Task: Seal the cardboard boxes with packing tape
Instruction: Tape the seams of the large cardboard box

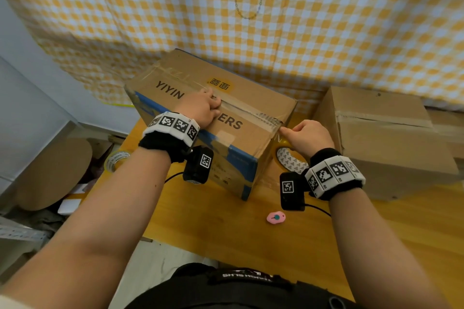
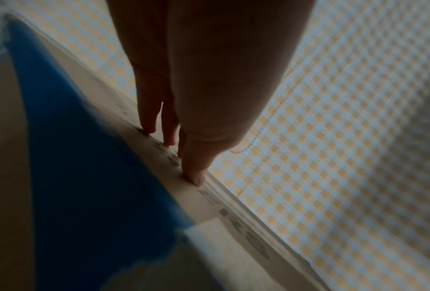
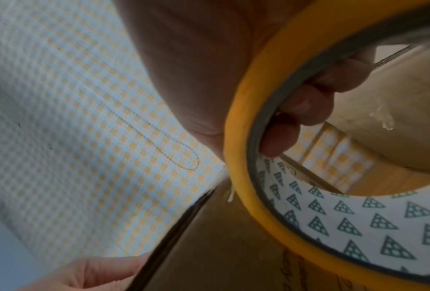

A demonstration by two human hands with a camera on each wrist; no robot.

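Observation:
A cardboard box (image 1: 253, 94) with a blue stripe and black lettering lies on the wooden table (image 1: 221, 223). Clear tape (image 1: 251, 111) runs along its top seam to the right end. My left hand (image 1: 204, 107) rests on the seam at mid-box; in the left wrist view its straight fingers (image 2: 196, 173) press down on the box (image 2: 89, 177) top. My right hand (image 1: 310, 137) sits at the box's right top corner and grips a yellow tape roll (image 1: 291, 160). Its fingers (image 3: 301, 110) curl through the roll (image 3: 244, 149), against the patterned core.
A second taped cardboard box (image 1: 381, 138) stands to the right. A pink cutter (image 1: 275, 217) lies on the table in front of the box. Another tape roll (image 1: 116, 159) sits at the table's left edge. A checked yellow curtain (image 1: 276, 20) hangs close behind.

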